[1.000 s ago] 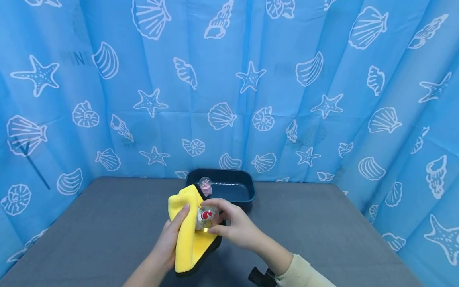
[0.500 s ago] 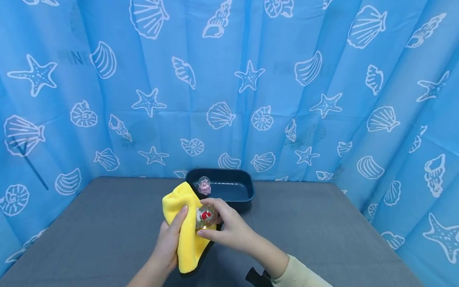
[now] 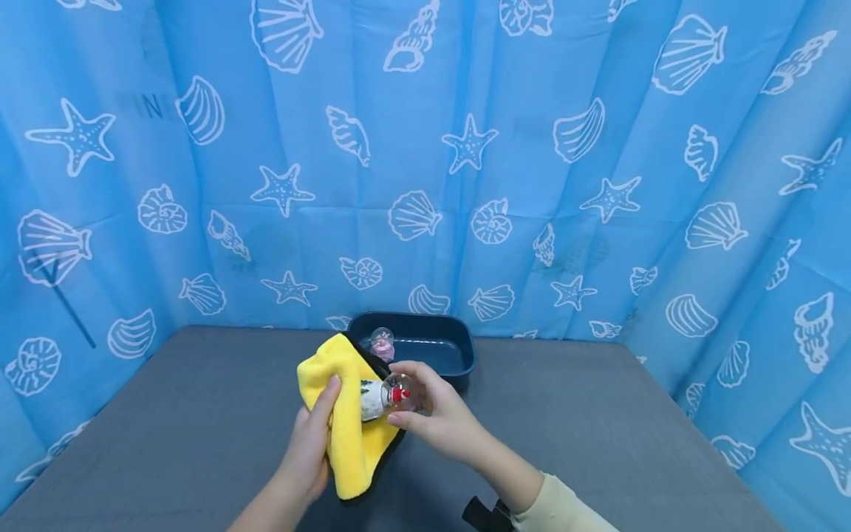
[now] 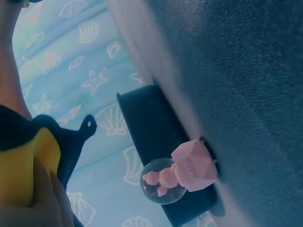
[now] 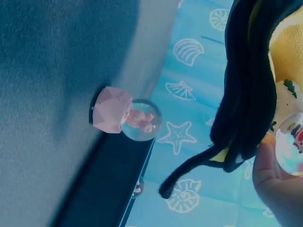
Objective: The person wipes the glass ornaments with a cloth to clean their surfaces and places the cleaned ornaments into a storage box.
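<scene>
A snow globe (image 3: pixel 397 391) with a small red figure inside lies tilted sideways in the head view, its white base against a yellow cloth (image 3: pixel 349 443) with a black edge. My left hand (image 3: pixel 312 443) grips this cloth from the left, thumb on top, and the cloth folds round the base end. From the right, my right hand (image 3: pixel 442 414) holds the clear ball between thumb and fingers. The right wrist view catches part of the ball (image 5: pixel 291 144) and the right thumb; the left wrist view has only left fingers on the cloth (image 4: pixel 16 175).
A pink snow globe (image 4: pixel 194 165) stands upright on the grey table (image 3: pixel 565 428), before a dark blue basin (image 3: pixel 459 355). Inside the basin, another small clear ball (image 5: pixel 138 187) shows partly. A blue shell-print curtain (image 3: pixel 425 148) hangs behind. A black object (image 3: pixel 485 513) sits at the right wrist.
The held snow globe has shifted slightly right against the cloth, and more of its white base shows. The right hand has moved with the ball; the left hand keeps its grip on the cloth.
</scene>
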A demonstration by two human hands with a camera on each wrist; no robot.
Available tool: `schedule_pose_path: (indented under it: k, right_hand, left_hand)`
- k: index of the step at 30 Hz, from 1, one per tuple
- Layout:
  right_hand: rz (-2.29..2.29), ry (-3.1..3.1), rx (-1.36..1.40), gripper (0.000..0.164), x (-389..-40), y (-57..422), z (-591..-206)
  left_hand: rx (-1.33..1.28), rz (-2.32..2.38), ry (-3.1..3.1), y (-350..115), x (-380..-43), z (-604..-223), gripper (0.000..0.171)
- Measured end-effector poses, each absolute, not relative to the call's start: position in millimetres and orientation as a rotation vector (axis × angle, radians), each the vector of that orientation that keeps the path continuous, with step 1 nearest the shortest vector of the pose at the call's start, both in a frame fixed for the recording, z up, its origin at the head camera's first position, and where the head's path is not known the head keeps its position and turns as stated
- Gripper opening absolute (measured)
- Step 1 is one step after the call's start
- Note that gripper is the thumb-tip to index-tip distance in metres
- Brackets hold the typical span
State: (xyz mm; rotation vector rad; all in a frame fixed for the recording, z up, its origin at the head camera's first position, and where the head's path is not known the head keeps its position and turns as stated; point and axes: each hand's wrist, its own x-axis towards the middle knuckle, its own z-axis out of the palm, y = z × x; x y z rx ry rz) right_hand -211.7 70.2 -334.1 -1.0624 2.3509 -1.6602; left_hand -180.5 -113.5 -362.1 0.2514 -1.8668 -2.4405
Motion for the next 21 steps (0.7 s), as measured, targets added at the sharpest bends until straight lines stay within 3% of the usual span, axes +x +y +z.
schedule_pose_path:
  k: [11,21]
  right_hand:
    - [-1.625,2.298,-1.422,0.046,-215,74,-335]
    - [-1.407,2.528,-1.159,0.051,-211,72,-328]
  left_hand:
    - [0.189,-2.577,-1.811,-104,-177,-361,0.060]
    - [0.218,-2.496,-1.778,-102,-176,-366,0.051]
